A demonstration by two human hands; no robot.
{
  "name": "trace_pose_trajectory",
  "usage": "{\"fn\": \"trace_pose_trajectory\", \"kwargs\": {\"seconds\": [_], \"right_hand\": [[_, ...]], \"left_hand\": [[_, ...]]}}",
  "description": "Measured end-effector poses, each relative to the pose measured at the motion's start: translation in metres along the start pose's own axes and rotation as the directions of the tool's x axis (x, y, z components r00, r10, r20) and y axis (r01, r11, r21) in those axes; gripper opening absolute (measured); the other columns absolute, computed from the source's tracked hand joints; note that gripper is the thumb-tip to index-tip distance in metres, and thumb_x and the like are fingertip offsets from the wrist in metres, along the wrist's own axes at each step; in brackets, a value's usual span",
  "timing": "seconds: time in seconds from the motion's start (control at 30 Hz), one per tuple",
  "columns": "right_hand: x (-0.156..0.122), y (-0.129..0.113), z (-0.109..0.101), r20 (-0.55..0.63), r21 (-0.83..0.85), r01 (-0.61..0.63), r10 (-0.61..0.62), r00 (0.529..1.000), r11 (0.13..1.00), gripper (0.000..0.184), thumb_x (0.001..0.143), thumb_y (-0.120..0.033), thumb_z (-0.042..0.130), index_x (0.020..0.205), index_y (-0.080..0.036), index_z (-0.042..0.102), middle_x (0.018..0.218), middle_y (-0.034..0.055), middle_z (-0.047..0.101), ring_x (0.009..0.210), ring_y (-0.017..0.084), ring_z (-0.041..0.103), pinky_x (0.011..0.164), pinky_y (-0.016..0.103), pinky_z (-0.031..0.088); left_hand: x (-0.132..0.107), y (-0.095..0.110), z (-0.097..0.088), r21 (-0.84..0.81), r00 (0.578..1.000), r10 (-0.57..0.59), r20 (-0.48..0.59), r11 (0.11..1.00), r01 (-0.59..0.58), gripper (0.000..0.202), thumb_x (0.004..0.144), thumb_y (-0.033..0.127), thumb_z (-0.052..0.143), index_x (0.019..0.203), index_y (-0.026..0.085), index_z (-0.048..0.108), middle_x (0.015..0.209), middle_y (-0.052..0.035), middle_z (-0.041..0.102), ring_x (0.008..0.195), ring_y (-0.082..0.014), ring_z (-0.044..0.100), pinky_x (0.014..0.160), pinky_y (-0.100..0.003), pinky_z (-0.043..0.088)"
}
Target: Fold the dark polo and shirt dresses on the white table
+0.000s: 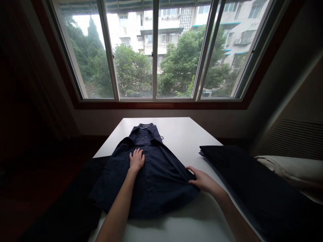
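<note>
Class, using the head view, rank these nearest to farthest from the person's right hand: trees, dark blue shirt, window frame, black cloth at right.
1. Dark blue shirt: its edge touches the right hand.
2. Black cloth: to that hand's right.
3. Window frame: ahead.
4. Trees: outside, beyond the frame.

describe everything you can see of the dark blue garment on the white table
The dark blue garment looks like woven cloth, slightly creased, with a collar at the far end, a buttoned strip down the middle and a curved, flaring hem. It lies spread on the white table, collar toward the window; its left side meets darker cloth. The left hand rests open on it; the right hand touches its right edge, its grip uncertain.
</note>
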State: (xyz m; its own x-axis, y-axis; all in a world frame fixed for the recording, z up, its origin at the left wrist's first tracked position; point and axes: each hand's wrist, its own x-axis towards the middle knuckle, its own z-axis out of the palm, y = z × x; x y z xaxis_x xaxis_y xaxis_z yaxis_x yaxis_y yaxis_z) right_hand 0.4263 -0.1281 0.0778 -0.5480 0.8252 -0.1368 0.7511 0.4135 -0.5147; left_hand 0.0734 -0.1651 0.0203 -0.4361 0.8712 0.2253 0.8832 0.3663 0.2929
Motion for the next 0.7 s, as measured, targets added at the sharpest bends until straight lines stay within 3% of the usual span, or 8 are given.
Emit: {"fn": "trace_pose_trajectory", "kwargs": {"seconds": [0.2, 0.5, 0.7], "right_hand": [[0.002, 0.008, -0.001, 0.06, -0.014, -0.062, 0.062, 0.996, 0.998, 0.056, 0.072, -0.025, 0.065, 0.127, -0.02, 0.057, 0.113, 0.0106, 0.068, 0.103, 0.03, 0.063, 0.08, 0.031, 0.047], [-0.002, -0.005, -0.001, -0.054, -0.026, -0.003, 0.001, 0.999, 1.0, 0.052, 0.079, -0.035, 0.063, 0.127, -0.019, 0.056, 0.112, 0.0103, 0.069, 0.103, 0.028, 0.063, 0.084, 0.031, 0.045], [0.002, -0.01, 0.001, -0.171, -0.109, -0.026, 0.007, 0.985, 0.994, 0.043, 0.086, -0.032, 0.053, 0.126, -0.017, 0.057, 0.099, 0.0091, 0.067, 0.09, 0.023, 0.064, 0.074, 0.028, 0.043]], "left_hand": [[0.0, 0.0, 0.001, 0.002, 1.0, 0.0, 0.001, 1.0, 0.0, 0.044, 0.097, 0.033, 0.038, 0.137, 0.022, 0.051, 0.151, -0.0079, 0.042, 0.141, -0.0251, 0.031, 0.117, -0.055, 0.017], [0.0, -0.001, 0.001, 0.003, 1.0, 0.002, 0.003, 1.0, -0.002, 0.043, 0.097, 0.033, 0.037, 0.137, 0.023, 0.05, 0.151, -0.0077, 0.041, 0.142, -0.0243, 0.03, 0.117, -0.054, 0.017], [0.0, -0.001, 0.001, 0.004, 1.0, 0.0, 0.005, 1.0, 0.0, 0.043, 0.097, 0.034, 0.037, 0.137, 0.023, 0.05, 0.151, -0.0072, 0.041, 0.141, -0.0237, 0.031, 0.117, -0.053, 0.017]]}}
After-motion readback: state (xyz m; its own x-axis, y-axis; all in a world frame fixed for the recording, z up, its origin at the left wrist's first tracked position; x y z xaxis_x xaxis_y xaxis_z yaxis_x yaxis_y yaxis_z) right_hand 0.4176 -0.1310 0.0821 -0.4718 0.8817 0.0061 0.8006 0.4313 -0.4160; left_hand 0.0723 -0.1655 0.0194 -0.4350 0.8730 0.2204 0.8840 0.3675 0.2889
